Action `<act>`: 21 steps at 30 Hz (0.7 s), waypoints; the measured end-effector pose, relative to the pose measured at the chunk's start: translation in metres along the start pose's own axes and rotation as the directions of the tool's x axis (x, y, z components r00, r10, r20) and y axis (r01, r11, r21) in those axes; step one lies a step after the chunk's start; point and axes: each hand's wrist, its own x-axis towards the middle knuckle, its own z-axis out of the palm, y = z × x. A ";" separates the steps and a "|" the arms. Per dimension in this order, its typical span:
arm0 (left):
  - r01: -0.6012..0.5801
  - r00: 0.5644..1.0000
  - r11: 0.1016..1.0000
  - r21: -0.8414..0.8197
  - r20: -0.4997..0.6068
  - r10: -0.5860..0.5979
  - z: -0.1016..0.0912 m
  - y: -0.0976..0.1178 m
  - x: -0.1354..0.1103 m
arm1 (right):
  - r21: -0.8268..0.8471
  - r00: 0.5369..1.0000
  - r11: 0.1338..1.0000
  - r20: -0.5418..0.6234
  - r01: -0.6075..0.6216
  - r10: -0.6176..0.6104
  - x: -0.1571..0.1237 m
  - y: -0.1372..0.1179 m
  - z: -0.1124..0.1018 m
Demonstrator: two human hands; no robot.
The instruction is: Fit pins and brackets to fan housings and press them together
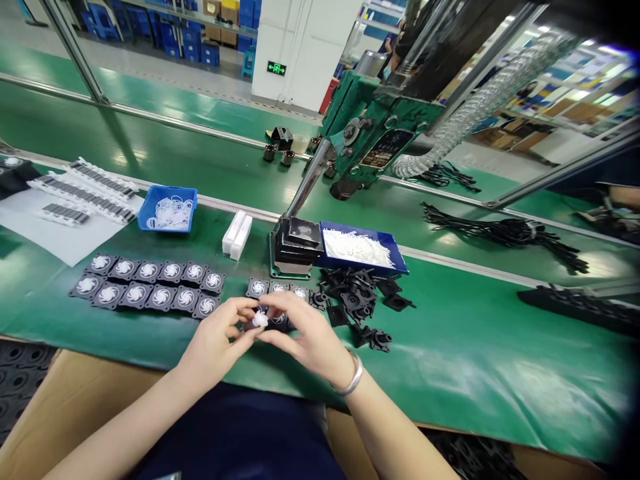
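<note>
My left hand (215,337) and my right hand (313,333) meet above the front part of the bench, fingertips closed around a small white part (260,319). Its exact kind is too small to make out, and the fingers cover some of it. Behind my hands, black square fan-like pieces with white swirl centres (257,287) stand in short rows, partly hidden. More such black square pieces (149,271) lie in two rows to the left. Loose black plastic parts (356,300) are heaped just right of my right hand.
A green press (380,133) rises on a metal post beyond my hands. Near its base are a blue tray of white strips (400,259) and white blocks (237,235). A blue bin of white rings (144,215) stands left; black cables (505,230) lie right.
</note>
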 end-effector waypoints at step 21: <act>0.000 0.879 0.968 0.252 -0.461 0.120 -0.111 -0.001 -0.002 | -0.417 0.981 0.901 -0.088 0.124 -0.175 0.011 0.006 -0.005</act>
